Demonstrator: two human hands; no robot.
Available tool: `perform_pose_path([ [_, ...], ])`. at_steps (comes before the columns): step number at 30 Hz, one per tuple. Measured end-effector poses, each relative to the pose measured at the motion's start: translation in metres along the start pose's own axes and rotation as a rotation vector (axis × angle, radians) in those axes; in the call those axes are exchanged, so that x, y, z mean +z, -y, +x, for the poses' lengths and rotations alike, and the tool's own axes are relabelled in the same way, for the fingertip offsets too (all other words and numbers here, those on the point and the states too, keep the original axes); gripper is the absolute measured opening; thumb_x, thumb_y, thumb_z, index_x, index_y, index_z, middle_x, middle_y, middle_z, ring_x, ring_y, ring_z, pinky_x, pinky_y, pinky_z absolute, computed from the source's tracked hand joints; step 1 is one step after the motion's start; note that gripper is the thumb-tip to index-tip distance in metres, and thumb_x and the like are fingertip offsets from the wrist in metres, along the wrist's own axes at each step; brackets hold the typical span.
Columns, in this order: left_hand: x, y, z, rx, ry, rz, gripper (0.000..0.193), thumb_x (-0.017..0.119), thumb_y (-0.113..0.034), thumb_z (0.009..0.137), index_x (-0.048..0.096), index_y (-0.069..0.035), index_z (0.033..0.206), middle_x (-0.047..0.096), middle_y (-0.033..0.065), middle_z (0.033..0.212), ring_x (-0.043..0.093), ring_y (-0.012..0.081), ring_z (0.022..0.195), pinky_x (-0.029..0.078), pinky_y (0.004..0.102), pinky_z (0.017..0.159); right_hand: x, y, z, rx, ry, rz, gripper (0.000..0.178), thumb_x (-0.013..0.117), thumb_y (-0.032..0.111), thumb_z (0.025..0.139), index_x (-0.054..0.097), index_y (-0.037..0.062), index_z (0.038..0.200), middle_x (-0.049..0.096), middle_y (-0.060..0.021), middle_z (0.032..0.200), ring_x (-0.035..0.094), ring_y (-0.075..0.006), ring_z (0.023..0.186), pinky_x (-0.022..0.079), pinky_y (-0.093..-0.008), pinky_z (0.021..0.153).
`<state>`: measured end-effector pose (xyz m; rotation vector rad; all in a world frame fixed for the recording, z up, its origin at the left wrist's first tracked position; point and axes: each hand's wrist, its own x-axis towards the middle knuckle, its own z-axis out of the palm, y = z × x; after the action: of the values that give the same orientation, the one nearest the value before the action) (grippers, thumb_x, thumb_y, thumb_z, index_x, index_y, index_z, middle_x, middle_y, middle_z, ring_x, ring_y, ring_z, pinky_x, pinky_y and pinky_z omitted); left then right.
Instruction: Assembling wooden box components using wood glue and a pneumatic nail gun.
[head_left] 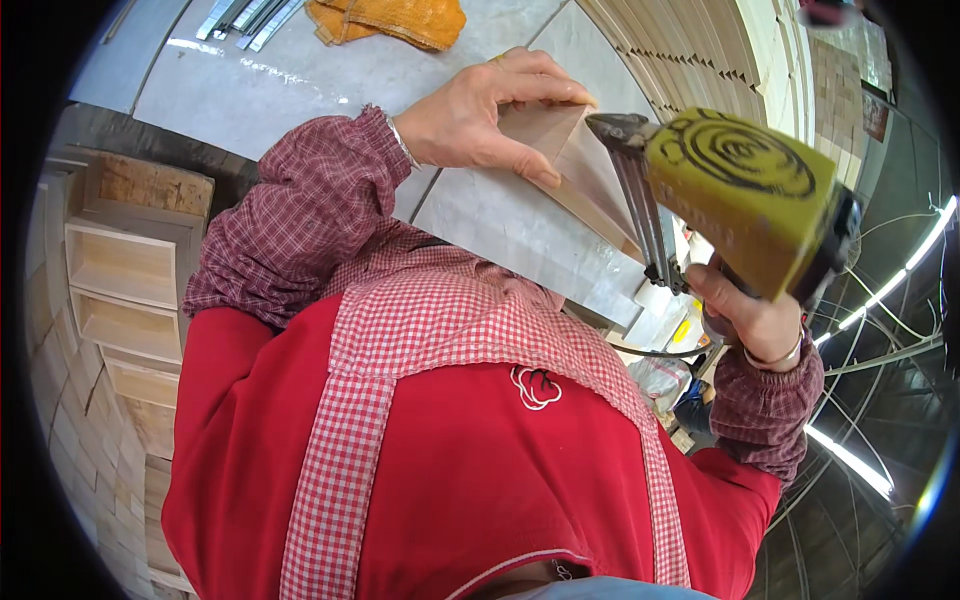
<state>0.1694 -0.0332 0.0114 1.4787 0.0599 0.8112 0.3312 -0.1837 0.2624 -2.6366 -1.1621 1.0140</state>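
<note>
While the left hand (pixel 500 115) pinches the wooden piece (pixel 585 160) and the right hand (pixel 750 318) clutches the nail gun (pixel 740 190), a slipping nose (pixel 617 129) could shoot those nearby fingers (pixel 562 92)!

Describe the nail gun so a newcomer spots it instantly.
Over the pale worktop is a wooden piece. The right hand holds the nail gun, its dark nose by the piece's edge. Only it is a yellow-green block bearing drawn black rings.
</note>
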Motion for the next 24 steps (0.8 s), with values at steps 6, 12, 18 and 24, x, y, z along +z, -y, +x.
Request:
perform_pose_path([
  [6,0.001,0.003,-0.001,0.053,-0.003,0.071,0.067,0.083,-0.011,0.058,0.059,-0.014,0.120,0.051,0.0019,0.116,0.050,0.0178,0.106,0.041,0.0308,0.095,-0.001,-0.018,-0.014,-0.190,0.022,-0.063,0.047,0.077,0.007,0.069,0.059,0.0014,0.113,0.063,-0.0122,0.108,0.064,-0.0253,0.088,0.053,-0.0299,0.073],
  [12,0.001,0.004,0.000,0.062,-0.009,0.092,0.068,0.082,-0.011,0.059,0.058,-0.015,0.122,0.051,0.0021,0.116,0.050,0.0180,0.106,0.043,0.0311,0.094,0.006,-0.026,-0.012,-0.522,0.075,-0.372,0.044,0.074,0.004,0.071,0.060,0.0039,0.113,0.062,-0.0108,0.111,0.065,-0.0242,0.092,0.053,-0.0300,0.076],
  [18,0.000,0.002,-0.001,0.058,-0.011,0.113,0.068,0.081,-0.010,0.059,0.057,-0.016,0.122,0.051,0.0017,0.116,0.050,0.0175,0.106,0.043,0.0308,0.093,0.011,-0.039,-0.006,-0.737,0.158,-0.258,0.041,0.070,0.001,0.073,0.061,0.0059,0.113,0.062,-0.0093,0.111,0.064,-0.0231,0.097,0.053,-0.0299,0.076],
  [24,0.000,0.003,-0.001,0.067,-0.006,0.109,0.068,0.081,-0.010,0.059,0.057,-0.016,0.122,0.051,0.0013,0.117,0.050,0.0173,0.106,0.044,0.0303,0.092,0.014,-0.042,-0.007,-0.616,0.200,-0.032,0.041,0.068,-0.002,0.073,0.061,0.0066,0.113,0.062,-0.0091,0.112,0.063,-0.0229,0.099,0.053,-0.0296,0.076],
])
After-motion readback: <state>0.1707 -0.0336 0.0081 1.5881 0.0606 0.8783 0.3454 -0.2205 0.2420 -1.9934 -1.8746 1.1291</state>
